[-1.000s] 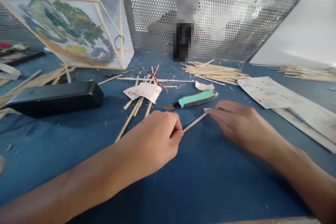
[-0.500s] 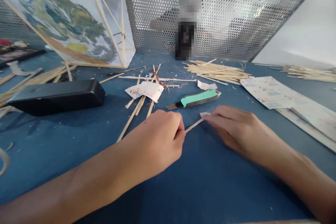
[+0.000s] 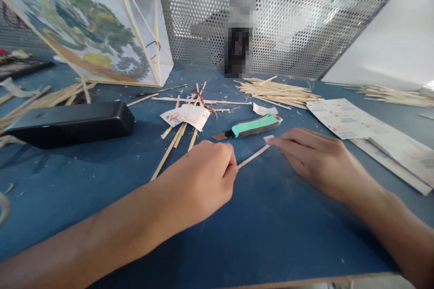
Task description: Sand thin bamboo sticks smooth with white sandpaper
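– Left hand grasping what?
– Clenched around a thin wooden stick, with one part hidden inside the fist and the free length slanting out toward the right hand.
– And on that side?
– Pinching a small white paper piece between fingertips, right by the tip of the stick; impossible to tell whether touching it.
– Position of the stick?
– Between both hands, over the middle of the blue tabletop, nearer than the green-handled utility knife and apart from it.
– Beyond the knife?
– A curled paper scrap, then a loose pile of sticks before a perforated metal panel.
– Off to the left?
– Crossed sticks beneath a printed paper scrap, then a black oblong box. Farther back, a wooden frame with a painted panel.
– To the right?
– Overlapping printed sheets, lying flat.
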`<state>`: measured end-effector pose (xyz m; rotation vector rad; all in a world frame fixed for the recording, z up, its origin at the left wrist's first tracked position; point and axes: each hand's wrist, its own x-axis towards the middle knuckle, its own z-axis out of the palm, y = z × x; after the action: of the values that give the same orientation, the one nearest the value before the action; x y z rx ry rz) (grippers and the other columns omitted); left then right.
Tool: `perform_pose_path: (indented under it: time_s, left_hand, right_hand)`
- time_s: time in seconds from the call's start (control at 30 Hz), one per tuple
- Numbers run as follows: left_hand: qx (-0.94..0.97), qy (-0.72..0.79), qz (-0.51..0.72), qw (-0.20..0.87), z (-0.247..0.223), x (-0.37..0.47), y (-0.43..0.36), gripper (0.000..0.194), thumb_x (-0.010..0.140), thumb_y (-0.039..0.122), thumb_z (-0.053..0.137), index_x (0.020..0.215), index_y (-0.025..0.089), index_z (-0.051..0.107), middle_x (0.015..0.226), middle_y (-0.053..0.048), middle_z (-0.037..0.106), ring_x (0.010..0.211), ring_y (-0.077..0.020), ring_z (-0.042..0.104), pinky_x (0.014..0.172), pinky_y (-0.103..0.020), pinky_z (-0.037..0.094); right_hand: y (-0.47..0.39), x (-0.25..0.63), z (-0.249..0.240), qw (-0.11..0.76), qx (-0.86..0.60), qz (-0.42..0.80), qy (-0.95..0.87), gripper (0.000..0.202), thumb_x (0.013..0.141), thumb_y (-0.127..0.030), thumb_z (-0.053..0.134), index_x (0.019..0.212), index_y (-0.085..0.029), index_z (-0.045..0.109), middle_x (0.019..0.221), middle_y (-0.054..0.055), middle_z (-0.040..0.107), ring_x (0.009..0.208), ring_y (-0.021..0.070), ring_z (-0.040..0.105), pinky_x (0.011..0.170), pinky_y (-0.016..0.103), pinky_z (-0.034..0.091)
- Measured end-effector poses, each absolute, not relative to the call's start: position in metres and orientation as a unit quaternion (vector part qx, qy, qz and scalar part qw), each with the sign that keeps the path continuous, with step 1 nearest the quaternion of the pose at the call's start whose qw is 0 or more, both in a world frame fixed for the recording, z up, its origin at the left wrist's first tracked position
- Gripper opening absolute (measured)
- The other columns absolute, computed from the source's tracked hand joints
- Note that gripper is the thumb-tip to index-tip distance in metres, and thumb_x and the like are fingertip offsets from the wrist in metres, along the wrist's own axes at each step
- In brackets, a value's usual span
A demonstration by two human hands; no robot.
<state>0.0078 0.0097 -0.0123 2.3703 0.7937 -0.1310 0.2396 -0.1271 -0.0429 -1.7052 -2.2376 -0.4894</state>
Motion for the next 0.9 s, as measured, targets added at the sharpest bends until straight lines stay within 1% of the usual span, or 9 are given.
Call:
perform_pose_path:
  time_s: [0.07,0.13,0.2,0.3,0.47,0.6,0.77,0.83,0.9]
  left_hand:
    - [0.896,0.304,-0.057,0.319,-0.012,0.008,0.011,0.023,0.099,0.029,0.050,0.082,0.022,0.063,0.065,-0.001,0.065,0.055,-0.0162,0.059,0.053,-0.030,0.035]
    - [0.904,0.294,-0.051,0.305,-0.012,0.008,0.011,0.024,0.100,0.026,0.048,0.081,0.022,0.062,0.065,-0.001,0.064,0.054,-0.0159,0.058,0.053,-0.031,0.033]
    - [0.917,0.281,-0.044,0.281,-0.014,0.008,0.010,0.025,0.100,0.024,0.046,0.080,0.022,0.060,0.066,-0.002,0.063,0.055,-0.0164,0.057,0.054,-0.032,0.031]
    - [0.928,0.273,-0.034,0.251,-0.018,0.008,0.008,0.023,0.100,0.023,0.045,0.081,0.022,0.057,0.068,-0.003,0.064,0.060,-0.0184,0.059,0.056,-0.033,0.030]
    - [0.943,0.251,-0.008,0.217,-0.027,0.008,0.002,0.017,0.099,0.022,0.044,0.083,0.024,0.049,0.073,-0.002,0.064,0.064,-0.0210,0.060,0.056,-0.033,0.030]
    - [0.959,0.205,0.020,0.193,-0.034,0.004,-0.001,0.017,0.099,0.018,0.044,0.083,0.024,0.047,0.074,-0.001,0.063,0.064,-0.0209,0.059,0.056,-0.034,0.030]
    - [0.982,0.135,0.058,0.121,-0.037,0.001,-0.005,0.024,0.097,0.009,0.044,0.079,0.024,0.047,0.071,0.000,0.055,0.052,-0.0176,0.047,0.051,-0.034,0.024]
    - [0.984,0.125,0.070,0.108,-0.036,0.001,-0.005,0.025,0.097,0.007,0.044,0.079,0.024,0.047,0.069,0.001,0.054,0.051,-0.0178,0.047,0.051,-0.034,0.024]
    - [0.982,0.132,0.076,0.114,-0.035,0.002,-0.005,0.024,0.097,0.008,0.045,0.080,0.024,0.048,0.069,0.001,0.057,0.053,-0.0182,0.051,0.051,-0.034,0.026]
  right_hand:
    - [-0.127,0.231,-0.045,0.198,-0.572,-0.193,-0.772,0.037,0.099,-0.006,0.055,0.130,-0.023,0.067,0.107,0.007,0.075,0.086,0.0192,0.072,0.078,0.033,0.058]
    - [-0.125,0.223,-0.047,0.215,-0.576,-0.187,-0.766,0.036,0.100,-0.008,0.056,0.129,-0.025,0.069,0.106,0.005,0.076,0.086,0.0186,0.073,0.078,0.032,0.059]
    - [-0.123,0.221,-0.049,0.218,-0.596,-0.181,-0.751,0.031,0.101,-0.010,0.057,0.125,-0.025,0.071,0.105,0.005,0.076,0.088,0.0195,0.074,0.077,0.033,0.059]
    - [-0.123,0.222,-0.052,0.215,-0.602,-0.171,-0.750,0.028,0.102,-0.009,0.057,0.124,-0.021,0.070,0.106,0.007,0.075,0.090,0.0197,0.074,0.077,0.032,0.059]
    - [-0.122,0.217,-0.054,0.187,-0.559,-0.088,-0.803,0.029,0.103,-0.007,0.052,0.128,-0.013,0.066,0.106,0.012,0.072,0.092,0.0214,0.071,0.077,0.034,0.058]
    - [-0.121,0.217,-0.053,0.190,-0.568,-0.080,-0.797,0.028,0.103,-0.008,0.052,0.127,-0.013,0.067,0.106,0.012,0.073,0.096,0.0230,0.072,0.081,0.035,0.059]
    - [-0.122,0.214,-0.048,0.237,-0.608,-0.171,-0.738,0.024,0.100,-0.007,0.059,0.119,-0.016,0.071,0.105,0.009,0.074,0.092,0.0186,0.072,0.083,0.031,0.057]
    - [-0.124,0.213,-0.047,0.228,-0.579,-0.150,-0.768,0.023,0.100,-0.008,0.058,0.119,-0.015,0.070,0.103,0.009,0.073,0.091,0.0194,0.071,0.081,0.032,0.057]
    - [-0.124,0.217,-0.048,0.197,-0.540,-0.109,-0.811,0.026,0.102,-0.008,0.054,0.122,-0.012,0.068,0.102,0.011,0.073,0.090,0.0214,0.071,0.078,0.034,0.058]
